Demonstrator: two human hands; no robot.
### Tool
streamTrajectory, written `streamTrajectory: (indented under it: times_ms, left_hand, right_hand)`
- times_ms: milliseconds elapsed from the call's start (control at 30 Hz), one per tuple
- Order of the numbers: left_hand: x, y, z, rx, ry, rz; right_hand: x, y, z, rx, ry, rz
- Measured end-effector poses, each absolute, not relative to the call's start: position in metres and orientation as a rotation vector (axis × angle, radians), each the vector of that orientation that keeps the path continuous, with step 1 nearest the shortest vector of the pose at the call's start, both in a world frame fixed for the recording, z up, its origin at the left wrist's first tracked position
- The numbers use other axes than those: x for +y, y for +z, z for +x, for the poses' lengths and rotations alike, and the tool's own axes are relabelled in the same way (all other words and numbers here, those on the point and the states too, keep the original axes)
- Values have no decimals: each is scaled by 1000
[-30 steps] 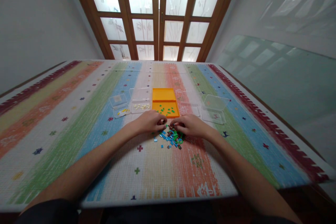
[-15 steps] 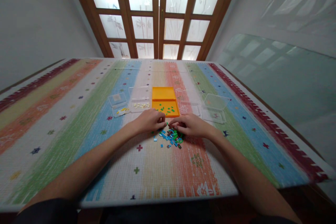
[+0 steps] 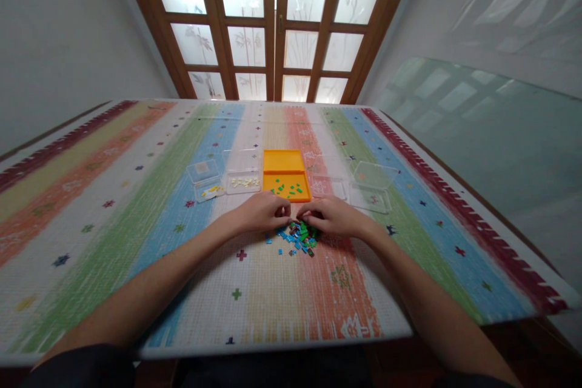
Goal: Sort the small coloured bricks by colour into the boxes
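A loose pile of small blue, green and brown bricks (image 3: 297, 239) lies on the striped cloth. My left hand (image 3: 264, 212) is at the pile's upper left edge, its fingers curled and pinched together; whatever is between them is too small to make out. At the upper right edge of the pile rests my right hand (image 3: 330, 216), thumb and fingers also closed, their tips hidden among the bricks. Just beyond both hands stands an open orange box (image 3: 282, 162) with several green bricks (image 3: 299, 190) in its near half.
Left of the orange box are two open clear boxes, one with cream pieces (image 3: 245, 182), one with yellow pieces (image 3: 211, 192). To its right are two more clear boxes (image 3: 370, 199). A striped tablecloth (image 3: 204, 291) covers the table.
My left hand has shifted slightly to the right and down, over the near pile edge. My right hand's fingertips have moved slightly down. The green piece between the hands no longer shows.
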State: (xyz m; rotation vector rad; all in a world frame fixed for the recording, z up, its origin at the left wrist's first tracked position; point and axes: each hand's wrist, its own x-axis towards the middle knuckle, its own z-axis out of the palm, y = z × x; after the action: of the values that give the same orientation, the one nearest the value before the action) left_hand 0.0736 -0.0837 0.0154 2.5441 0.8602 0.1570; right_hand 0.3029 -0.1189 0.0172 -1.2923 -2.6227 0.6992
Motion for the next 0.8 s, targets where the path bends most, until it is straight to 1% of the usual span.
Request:
streamTrajectory:
  times_ms: [300,600,800]
  left_hand:
    - [-84,16,74,850,109,2495]
    - [-79,11,71,907,155,2553]
    - [-79,10,75,1076,242,2610]
  right_hand:
    - [-120,19,301,-2643,696,-1283]
    - [-120,17,300,-2627,673,-1342]
    - [-121,17,300,-2659,785,-1180]
